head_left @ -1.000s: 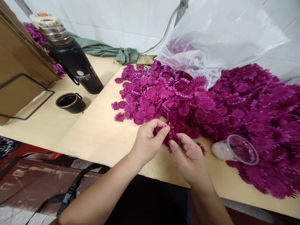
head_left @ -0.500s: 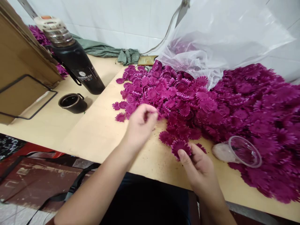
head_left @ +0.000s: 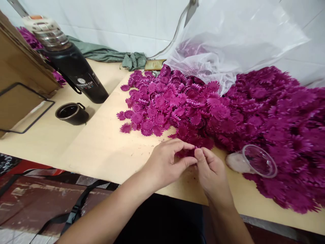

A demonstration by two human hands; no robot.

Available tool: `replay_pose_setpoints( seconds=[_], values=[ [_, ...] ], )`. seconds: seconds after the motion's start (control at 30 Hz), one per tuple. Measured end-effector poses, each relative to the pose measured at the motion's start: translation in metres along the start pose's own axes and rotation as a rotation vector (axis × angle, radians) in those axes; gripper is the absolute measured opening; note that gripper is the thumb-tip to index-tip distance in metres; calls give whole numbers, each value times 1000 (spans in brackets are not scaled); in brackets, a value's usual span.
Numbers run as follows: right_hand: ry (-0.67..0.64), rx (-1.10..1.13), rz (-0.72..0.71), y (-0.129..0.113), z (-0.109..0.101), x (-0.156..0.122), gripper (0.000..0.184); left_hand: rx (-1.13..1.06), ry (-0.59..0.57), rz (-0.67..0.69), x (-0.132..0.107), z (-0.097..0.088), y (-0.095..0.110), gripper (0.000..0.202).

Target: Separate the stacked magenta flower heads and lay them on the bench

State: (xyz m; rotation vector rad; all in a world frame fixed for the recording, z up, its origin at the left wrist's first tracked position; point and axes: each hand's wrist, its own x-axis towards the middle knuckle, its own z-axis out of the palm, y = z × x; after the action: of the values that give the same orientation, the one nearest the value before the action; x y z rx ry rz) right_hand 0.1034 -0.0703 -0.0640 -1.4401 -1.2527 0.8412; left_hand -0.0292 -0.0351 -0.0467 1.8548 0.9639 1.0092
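Low over the wooden table, my left hand (head_left: 169, 162) and my right hand (head_left: 212, 169) meet at the fingertips. A small purple bit of an artificial flower (head_left: 195, 147) shows between them, mostly hidden by the fingers. My right thumb and fingers are closed on it, and my left index finger and thumb pinch at the same spot. Just beyond lies a large heap of purple artificial flower heads (head_left: 175, 101), flat with toothed petals and small centre holes.
A clear plastic cup (head_left: 260, 162) lies tipped by the heap at right. Behind rises a translucent plastic bag (head_left: 233, 44). At left are a black bottle (head_left: 76, 73), a dark mug (head_left: 72, 114), a cardboard box (head_left: 22, 67) and a wire frame (head_left: 33, 115). Green cloth (head_left: 101, 52) lies along the wall.
My left hand has moved right and nearer, away from the heap, to meet my right hand. The flower in my right hand, earlier seen face-on, is now mostly hidden. The view has shifted slightly.
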Motion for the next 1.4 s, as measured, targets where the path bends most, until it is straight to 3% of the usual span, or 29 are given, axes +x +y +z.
replay_pose_setpoints(
  seconds=[0.3,0.47,0.63,0.73,0.83,0.97,1.1,1.27,1.3,1.4],
  values=[
    [-90,-39,-27,-8,2,-6,35,286,112,189,1,3,-4,15],
    [-171,67,23,-8,1,-9,27,219,138,192,2,-4,-5,12],
    [-92,144,131,1,-2,-6,35,223,126,306,-4,-9,-3,16],
    [-71,147,139,4,-1,-7,40,207,52,267,-5,-8,-4,9],
    [-82,120,94,1,2,-11,34,117,47,183,-2,-7,-4,8],
    [-186,90,-16,-11,5,-14,18,-171,146,-101,-1,-5,2,7],
    [-237,-13,-78,-24,4,-16,19,-510,274,-315,4,-6,5,6],
    [-326,-60,-79,-24,-3,-28,18,-555,534,-344,24,-30,-10,14],
    [-337,-56,-85,-22,-5,-29,18,-494,537,-310,26,-34,-14,12],
    [-263,-35,-133,-16,-9,-30,11,-193,355,-177,27,-35,-24,4]
  ],
)
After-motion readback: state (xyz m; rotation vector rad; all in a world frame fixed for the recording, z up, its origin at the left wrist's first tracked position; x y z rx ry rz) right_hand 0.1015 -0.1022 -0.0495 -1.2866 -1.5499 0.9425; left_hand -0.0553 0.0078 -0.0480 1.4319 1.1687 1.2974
